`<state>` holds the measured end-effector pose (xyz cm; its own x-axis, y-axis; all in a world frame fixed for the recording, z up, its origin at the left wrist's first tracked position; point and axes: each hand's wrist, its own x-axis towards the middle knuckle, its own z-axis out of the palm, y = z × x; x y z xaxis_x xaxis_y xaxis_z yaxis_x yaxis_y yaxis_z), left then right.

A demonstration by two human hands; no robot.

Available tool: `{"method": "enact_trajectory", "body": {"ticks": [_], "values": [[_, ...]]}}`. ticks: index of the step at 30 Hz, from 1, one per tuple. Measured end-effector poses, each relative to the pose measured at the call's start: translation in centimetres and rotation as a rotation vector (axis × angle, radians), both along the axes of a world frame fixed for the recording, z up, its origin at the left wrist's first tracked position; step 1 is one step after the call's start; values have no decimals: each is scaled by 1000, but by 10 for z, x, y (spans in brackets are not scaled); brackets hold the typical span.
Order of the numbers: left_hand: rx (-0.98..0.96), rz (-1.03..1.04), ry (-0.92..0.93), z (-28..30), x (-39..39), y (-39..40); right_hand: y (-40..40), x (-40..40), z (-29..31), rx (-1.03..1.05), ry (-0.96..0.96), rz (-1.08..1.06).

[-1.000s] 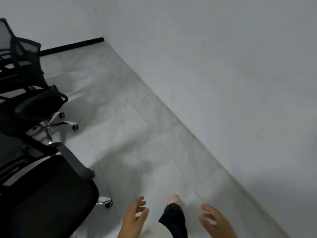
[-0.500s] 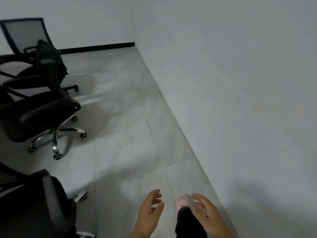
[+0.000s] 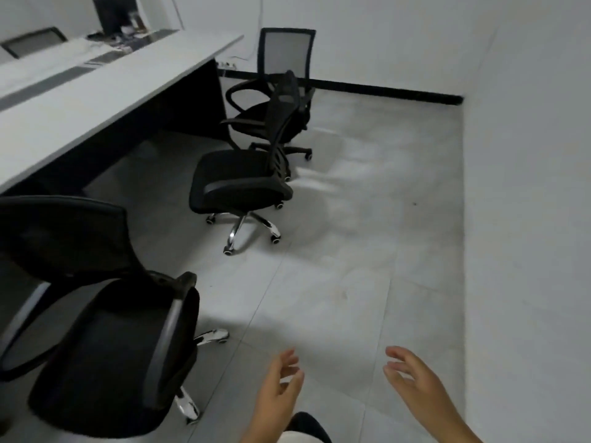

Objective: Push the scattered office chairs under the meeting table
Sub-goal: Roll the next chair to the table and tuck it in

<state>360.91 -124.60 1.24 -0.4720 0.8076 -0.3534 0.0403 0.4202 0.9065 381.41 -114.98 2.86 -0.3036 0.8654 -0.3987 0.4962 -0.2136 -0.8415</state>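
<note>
Left hand: the bare left hand (image 3: pixel 279 386) hangs low in the view, fingers loosely spread, holding nothing.
Right hand: the bare right hand (image 3: pixel 415 383) is raised just beside it, fingers apart, also empty; both seem readied for a push, not yet on a chair.
Nearest chair: the black armed office chair with a padded seat (image 3: pixel 108 330) stands just left of the left hand, apart from it, its back turned toward the long white-topped meeting table with dark panels (image 3: pixel 105 91), so it likely needs turning first.
Middle chair: the black armless swivel chair on a chrome star base (image 3: pixel 240 183) sits well ahead of the hands, out from the table edge.
Far chair: the black mesh-backed office chair with looped arms (image 3: pixel 281 91) stands beyond it, at the table's end.
Hidden: the nearest chair's base is mostly covered by its seat; small items on the table's far end are too blurred to name.
</note>
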Motion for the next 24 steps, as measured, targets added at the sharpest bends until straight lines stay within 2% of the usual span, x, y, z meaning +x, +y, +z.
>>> {"method": "enact_trajectory", "body": {"ticks": [5, 8, 11, 17, 24], "values": [[-88, 287, -17, -16, -47, 23, 65, -44, -14, -107, 10, 80], [-101, 372, 7, -19, -90, 58, 108, -93, -16, -95, -2, 135], [-36, 431, -11, -15, -141, 108, 169, -156, -15, -81, -5, 168], [115, 551, -21, 14, -221, 201, 277, -276, 9, -45, 47, 374], [40, 844, -60, 5, -270, 257, 358, -388, 2, -87, -37, 660]]}}
